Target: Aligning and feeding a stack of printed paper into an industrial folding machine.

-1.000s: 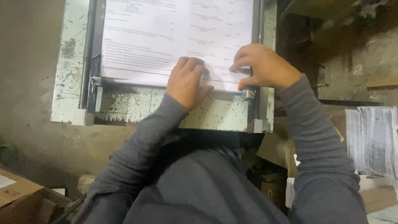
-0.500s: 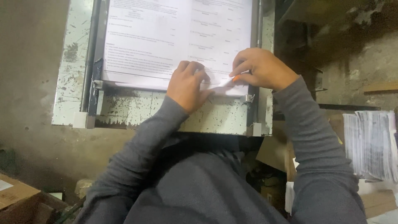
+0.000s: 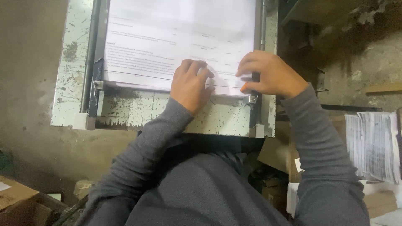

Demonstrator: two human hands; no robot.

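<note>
A stack of white printed paper sheets (image 3: 167,46) lies on a worn, paint-chipped metal table (image 3: 138,111). My left hand (image 3: 190,83) presses flat on the near edge of the stack, fingers together. My right hand (image 3: 270,75) sits at the stack's near right corner, fingers curled, pinching the paper edge; a small orange thing (image 3: 244,87) shows at its thumb. Dark metal rails (image 3: 90,62) run along the left and right sides of the paper. Both arms wear grey sleeves.
A pile of printed papers (image 3: 372,144) stands at the right, beside cardboard boxes (image 3: 276,155). A brown box corner (image 3: 14,194) shows at lower left. The concrete floor lies to the left of the table.
My right hand has shifted slightly along the paper's corner and lowered the lifted edge. The view has drifted a little; my left hand stays pressed on the stack.
</note>
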